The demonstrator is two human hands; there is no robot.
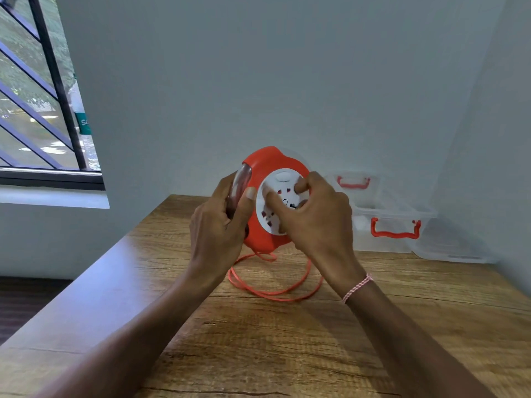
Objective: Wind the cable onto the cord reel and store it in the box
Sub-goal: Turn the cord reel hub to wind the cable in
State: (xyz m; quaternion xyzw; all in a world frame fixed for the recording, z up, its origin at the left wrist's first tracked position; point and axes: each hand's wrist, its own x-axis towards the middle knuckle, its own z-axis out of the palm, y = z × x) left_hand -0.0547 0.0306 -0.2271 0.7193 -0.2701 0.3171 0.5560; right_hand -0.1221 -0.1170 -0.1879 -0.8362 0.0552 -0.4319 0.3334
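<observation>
Both of your hands are on the orange cord reel (263, 168), which you hold upright above the wooden surface (258, 340), its white socket face (273, 193) turned toward you. Your left hand (221, 222) is clamped on the reel's left edge, wrapped around the clear handle (240, 182), with the thumb pressed over the front rim. Your right hand (319, 219) is closed on the white socket face, fingertips curled onto it and the thumb near the white button at the top. A pink braided bracelet (357, 287) sits on your right wrist.

From the underside of the reel the orange cable (275, 293) hangs down and lies in loose loops on the surface, just below your hands and between your forearms.

Behind and to the right of the reel, against the wall, stands a clear plastic box (390, 225) with red handles. Its clear lid (451, 245) seems to lie just to its right. A barred window (40, 96) fills the upper left.
</observation>
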